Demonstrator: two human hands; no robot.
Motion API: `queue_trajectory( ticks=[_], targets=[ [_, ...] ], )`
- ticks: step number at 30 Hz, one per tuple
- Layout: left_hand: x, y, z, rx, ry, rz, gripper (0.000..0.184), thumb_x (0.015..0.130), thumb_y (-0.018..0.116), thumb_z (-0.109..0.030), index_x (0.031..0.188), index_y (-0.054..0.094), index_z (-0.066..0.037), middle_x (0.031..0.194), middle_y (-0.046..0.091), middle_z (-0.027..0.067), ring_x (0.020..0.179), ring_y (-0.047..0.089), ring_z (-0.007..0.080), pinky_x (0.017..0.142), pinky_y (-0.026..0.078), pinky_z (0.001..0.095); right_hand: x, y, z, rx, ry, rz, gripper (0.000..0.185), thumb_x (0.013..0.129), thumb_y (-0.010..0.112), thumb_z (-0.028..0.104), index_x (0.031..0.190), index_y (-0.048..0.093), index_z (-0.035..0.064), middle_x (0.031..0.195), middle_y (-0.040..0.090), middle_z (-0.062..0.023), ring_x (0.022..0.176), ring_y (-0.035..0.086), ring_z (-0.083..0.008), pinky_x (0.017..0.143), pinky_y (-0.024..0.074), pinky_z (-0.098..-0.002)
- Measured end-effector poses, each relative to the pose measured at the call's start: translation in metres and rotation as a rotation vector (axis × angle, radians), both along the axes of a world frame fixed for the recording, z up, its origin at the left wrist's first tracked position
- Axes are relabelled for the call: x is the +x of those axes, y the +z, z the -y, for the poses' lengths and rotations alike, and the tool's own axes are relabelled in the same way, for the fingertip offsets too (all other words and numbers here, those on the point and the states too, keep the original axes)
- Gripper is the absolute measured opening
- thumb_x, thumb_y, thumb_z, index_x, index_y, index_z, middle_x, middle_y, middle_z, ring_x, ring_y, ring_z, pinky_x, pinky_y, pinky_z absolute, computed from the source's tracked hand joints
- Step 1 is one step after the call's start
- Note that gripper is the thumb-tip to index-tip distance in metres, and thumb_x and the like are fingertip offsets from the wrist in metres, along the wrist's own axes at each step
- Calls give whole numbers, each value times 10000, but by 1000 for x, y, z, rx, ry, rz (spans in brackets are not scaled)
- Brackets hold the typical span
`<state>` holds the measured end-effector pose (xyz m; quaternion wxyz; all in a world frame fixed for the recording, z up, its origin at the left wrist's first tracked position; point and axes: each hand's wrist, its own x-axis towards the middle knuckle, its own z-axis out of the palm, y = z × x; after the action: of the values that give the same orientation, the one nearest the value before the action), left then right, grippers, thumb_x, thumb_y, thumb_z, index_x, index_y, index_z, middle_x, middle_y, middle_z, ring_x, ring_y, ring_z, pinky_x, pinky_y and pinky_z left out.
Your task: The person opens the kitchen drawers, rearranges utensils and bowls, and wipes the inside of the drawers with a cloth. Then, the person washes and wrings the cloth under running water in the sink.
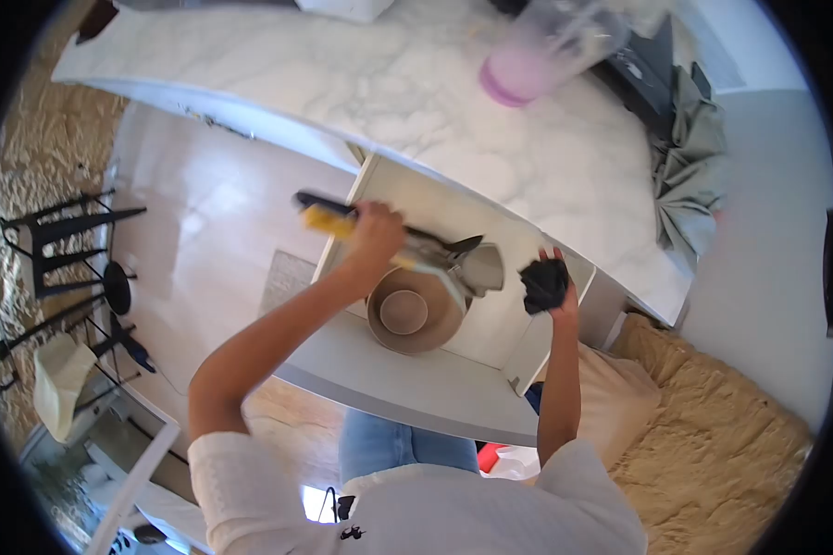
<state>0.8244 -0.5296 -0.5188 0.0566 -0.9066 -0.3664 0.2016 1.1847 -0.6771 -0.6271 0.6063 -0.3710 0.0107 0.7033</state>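
My left hand (377, 239) is closed around a bunch of long-handled kitchen utensils (326, 220), held above the open drawer (477, 347). Black and yellow handle ends stick out to the left of my fist. Dark and grey heads point right, but motion blur hides their exact kinds. Below them in the drawer sits a round beige pot (415, 339) with a smaller round bowl (404, 313) inside. At the drawer's right side, my right hand (565, 294) grips a crumpled black cloth (544, 284), its fingertips showing above it.
A white marble-patterned counter (370, 83) runs behind the drawer. On it stand a clear container with a pink base (509, 79) and a black appliance (643, 79). Brown padded furniture (713, 425) is at the right; black chairs (74, 240) stand far left.
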Motion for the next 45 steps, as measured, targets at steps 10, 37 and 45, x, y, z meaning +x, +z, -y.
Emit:
queue_trajectory(
  ticks=[10, 37, 45],
  targets=[
    [-120, 204, 102, -32, 322, 92, 217, 652, 560, -48, 861, 500, -47, 787, 511, 95, 766, 514, 262, 729, 400, 377, -97, -22, -64, 120, -337, -278, 361, 868, 352, 264, 1077, 527, 28, 1051, 574, -138, 956, 553, -300, 820, 458, -458],
    [63, 150, 77, -339, -21, 37, 418, 575, 691, -232, 904, 527, -32, 801, 624, 133, 759, 624, 261, 650, 499, 353, -106, 193, 147, -114, 317, 1967, 344, 620, 577, 12, 952, 538, 93, 1098, 526, -30, 761, 595, -289, 656, 492, -379],
    [152, 77, 78, -260, 218, 138, 357, 709, 606, -177, 1012, 490, -27, 942, 591, 148, 862, 599, 309, 684, 473, 478, -104, 190, 145, -235, 416, 1730, 208, 685, 605, 184, 859, 571, 75, 846, 603, -106, 804, 583, -299, 718, 463, -384]
  ],
)
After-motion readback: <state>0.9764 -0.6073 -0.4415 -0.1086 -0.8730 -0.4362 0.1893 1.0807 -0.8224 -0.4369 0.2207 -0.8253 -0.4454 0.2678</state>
